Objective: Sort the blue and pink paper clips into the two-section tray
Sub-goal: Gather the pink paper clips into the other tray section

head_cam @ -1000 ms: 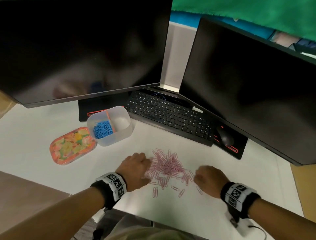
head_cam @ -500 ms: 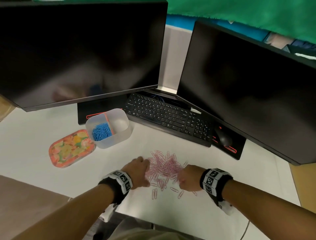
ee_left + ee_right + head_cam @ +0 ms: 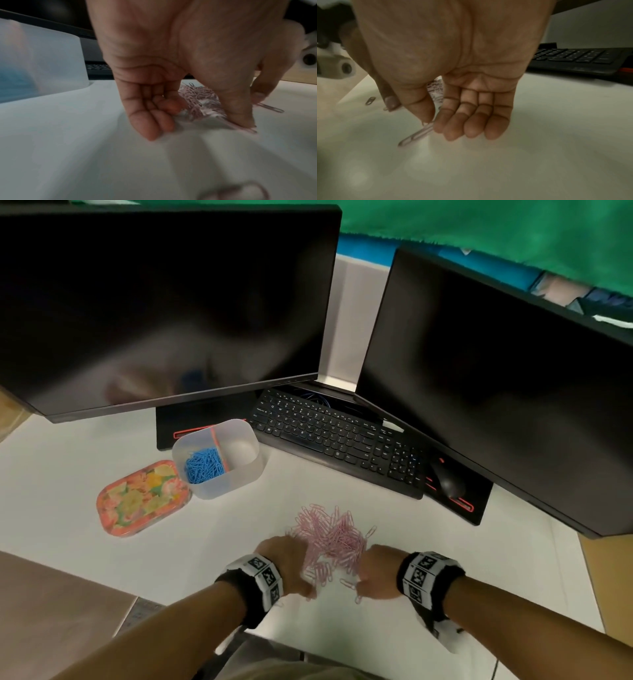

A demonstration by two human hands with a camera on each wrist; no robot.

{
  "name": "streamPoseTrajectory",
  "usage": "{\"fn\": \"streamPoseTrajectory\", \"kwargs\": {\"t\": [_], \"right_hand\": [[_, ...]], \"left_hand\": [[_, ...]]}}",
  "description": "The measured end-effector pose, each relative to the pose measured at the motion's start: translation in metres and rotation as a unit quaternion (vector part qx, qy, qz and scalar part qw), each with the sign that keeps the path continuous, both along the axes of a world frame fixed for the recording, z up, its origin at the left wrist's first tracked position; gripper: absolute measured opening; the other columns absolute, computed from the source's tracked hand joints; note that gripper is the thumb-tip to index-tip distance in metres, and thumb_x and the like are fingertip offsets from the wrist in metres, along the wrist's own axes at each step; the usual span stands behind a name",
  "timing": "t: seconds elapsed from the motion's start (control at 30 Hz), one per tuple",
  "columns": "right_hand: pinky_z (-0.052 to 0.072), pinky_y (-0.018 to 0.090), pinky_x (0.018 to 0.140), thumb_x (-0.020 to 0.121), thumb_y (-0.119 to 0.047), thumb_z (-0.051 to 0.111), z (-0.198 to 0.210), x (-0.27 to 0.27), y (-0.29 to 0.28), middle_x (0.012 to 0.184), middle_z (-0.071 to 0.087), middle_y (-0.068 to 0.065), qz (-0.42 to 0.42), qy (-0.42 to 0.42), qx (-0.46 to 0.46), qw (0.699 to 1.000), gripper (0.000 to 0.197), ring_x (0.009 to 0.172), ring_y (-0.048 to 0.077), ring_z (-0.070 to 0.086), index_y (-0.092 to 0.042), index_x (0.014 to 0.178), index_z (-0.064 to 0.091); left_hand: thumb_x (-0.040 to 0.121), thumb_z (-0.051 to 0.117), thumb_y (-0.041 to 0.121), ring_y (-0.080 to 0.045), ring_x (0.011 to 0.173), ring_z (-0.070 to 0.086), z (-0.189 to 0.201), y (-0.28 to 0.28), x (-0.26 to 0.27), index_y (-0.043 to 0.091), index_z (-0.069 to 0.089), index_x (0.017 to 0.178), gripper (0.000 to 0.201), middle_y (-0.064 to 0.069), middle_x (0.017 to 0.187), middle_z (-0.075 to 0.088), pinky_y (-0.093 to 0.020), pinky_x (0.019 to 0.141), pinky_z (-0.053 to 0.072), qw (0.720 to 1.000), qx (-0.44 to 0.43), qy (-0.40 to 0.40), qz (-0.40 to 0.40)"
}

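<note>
A heap of pink paper clips (image 3: pixel 330 537) lies on the white desk between my two hands. My left hand (image 3: pixel 287 563) cups its left side, with fingers curled and the thumb pressing clips (image 3: pixel 199 94) down on the desk. My right hand (image 3: pixel 376 571) cups the right side; its curled fingers (image 3: pixel 471 121) and thumb close on a loose clip (image 3: pixel 418 135). A few clips are strewn just in front of the hands. The translucent two-section tray (image 3: pixel 239 481) stands at the back left. Blue clips (image 3: pixel 203 465) fill its left section, and its right section looks bare.
A floral oval tin (image 3: pixel 140 498) lies left of the tray. Beyond the heap are a black keyboard (image 3: pixel 335 440) and a mouse (image 3: pixel 448 482), under two dark monitors (image 3: pixel 164 302). The desk's front edge runs just below my wrists.
Both hands have swept inward towards each other, the right one furthest. The spread pink clips are now bunched into a tighter heap between them.
</note>
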State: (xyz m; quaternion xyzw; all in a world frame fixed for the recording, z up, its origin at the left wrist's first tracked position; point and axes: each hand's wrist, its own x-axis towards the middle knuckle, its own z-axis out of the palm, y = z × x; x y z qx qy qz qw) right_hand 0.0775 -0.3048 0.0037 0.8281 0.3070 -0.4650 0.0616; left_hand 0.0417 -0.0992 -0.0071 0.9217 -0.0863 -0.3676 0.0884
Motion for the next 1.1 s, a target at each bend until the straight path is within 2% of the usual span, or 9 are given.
{"fn": "streamPoseTrajectory", "kwargs": {"t": [0.1, 0.2, 0.3, 0.4, 0.6, 0.77, 0.87, 1.0, 1.1], "right_hand": [[0.048, 0.034, 0.059, 0.083, -0.025, 0.046, -0.003, 0.007, 0.013, 0.066, 0.056, 0.009, -0.062, -0.02, 0.052, 0.996, 0.028, 0.061, 0.024, 0.051, -0.005, 0.065, 0.054], [0.048, 0.033, 0.067, 0.083, -0.027, 0.057, 0.002, 0.008, 0.01, 0.088, 0.059, 0.004, -0.146, -0.08, 0.122, 0.979, 0.015, 0.078, 0.023, 0.057, -0.015, 0.082, 0.05], [0.05, 0.032, 0.076, 0.074, -0.037, 0.073, -0.004, 0.007, -0.002, 0.11, 0.041, -0.002, -0.194, -0.144, 0.132, 0.961, 0.054, 0.094, 0.02, 0.052, -0.027, 0.114, 0.038], [0.051, 0.034, 0.088, 0.069, -0.039, 0.078, -0.01, 0.009, -0.001, 0.122, 0.032, 0.0, -0.205, -0.131, 0.127, 0.962, 0.086, 0.107, 0.021, 0.049, -0.033, 0.137, 0.025], [0.053, 0.035, 0.082, 0.079, -0.034, 0.068, -0.011, 0.018, 0.022, 0.107, 0.045, -0.001, -0.223, -0.119, 0.191, 0.948, 0.046, 0.091, 0.023, 0.059, -0.027, 0.12, 0.048], [0.051, 0.032, 0.082, 0.085, -0.02, 0.061, -0.013, 0.022, 0.029, 0.099, 0.059, 0.006, -0.233, -0.142, 0.22, 0.936, 0.022, 0.093, 0.025, 0.06, -0.016, 0.107, 0.063], [0.051, 0.028, 0.077, 0.086, -0.017, 0.06, -0.01, 0.027, 0.029, 0.096, 0.066, 0.006, -0.245, -0.149, 0.237, 0.928, 0.017, 0.088, 0.023, 0.062, -0.015, 0.101, 0.069], [0.056, 0.032, 0.073, 0.085, -0.015, 0.063, -0.008, 0.03, 0.026, 0.083, 0.072, 0.004, -0.272, -0.142, 0.248, 0.919, 0.014, 0.076, 0.02, 0.065, -0.013, 0.092, 0.074], [0.055, 0.027, 0.072, 0.084, -0.009, 0.061, -0.008, 0.031, 0.026, 0.076, 0.069, 0.003, -0.297, -0.132, 0.257, 0.91, 0.015, 0.07, 0.015, 0.06, -0.012, 0.089, 0.075]], "left_hand": [[0.071, 0.073, 0.054, -0.027, 0.102, 0.062, 0.005, -0.015, 0.012, 0.015, 0.053, 0.115, 0.063, -0.005, 0.112, 0.064, -0.031, 0.076, 0.047, 0.999, -0.004, -0.026, 0.035], [0.072, 0.073, 0.047, -0.027, 0.103, 0.061, 0.008, -0.012, 0.019, 0.012, 0.043, 0.124, 0.069, -0.007, 0.116, 0.057, -0.032, 0.079, 0.049, 0.994, -0.028, -0.056, 0.085], [0.063, 0.076, 0.056, -0.03, 0.102, 0.059, 0.006, -0.004, 0.017, 0.021, 0.023, 0.134, 0.095, -0.007, 0.12, 0.042, -0.036, 0.083, 0.053, 0.988, -0.067, -0.069, 0.121], [0.055, 0.078, 0.06, -0.03, 0.098, 0.061, 0.002, -0.008, 0.015, 0.029, 0.016, 0.139, 0.109, -0.007, 0.122, 0.035, -0.039, 0.083, 0.055, 0.991, -0.062, -0.08, 0.093], [0.075, 0.072, 0.037, -0.028, 0.081, 0.064, -0.005, -0.019, 0.03, 0.021, 0.045, 0.126, 0.06, -0.006, 0.113, 0.042, -0.031, 0.072, 0.054, 0.985, -0.084, -0.104, 0.104], [0.086, 0.058, 0.024, -0.029, 0.086, 0.063, -0.005, -0.014, 0.039, 0.021, 0.064, 0.108, 0.024, -0.006, 0.099, 0.055, -0.033, 0.076, 0.052, 0.977, -0.125, -0.14, 0.106], [0.084, 0.055, 0.012, -0.026, 0.086, 0.061, -0.007, -0.007, 0.04, 0.019, 0.069, 0.099, 0.021, -0.006, 0.094, 0.063, -0.028, 0.072, 0.047, 0.975, -0.13, -0.15, 0.105], [0.082, 0.053, 0.009, -0.024, 0.084, 0.062, -0.004, -0.001, 0.041, 0.015, 0.071, 0.089, 0.02, -0.004, 0.089, 0.071, -0.027, 0.074, 0.049, 0.97, -0.146, -0.15, 0.122], [0.083, 0.053, 0.009, -0.023, 0.091, 0.065, -0.001, 0.001, 0.041, 0.016, 0.073, 0.094, 0.024, -0.003, 0.096, 0.073, -0.025, 0.078, 0.049, 0.967, -0.16, -0.155, 0.126]]}}
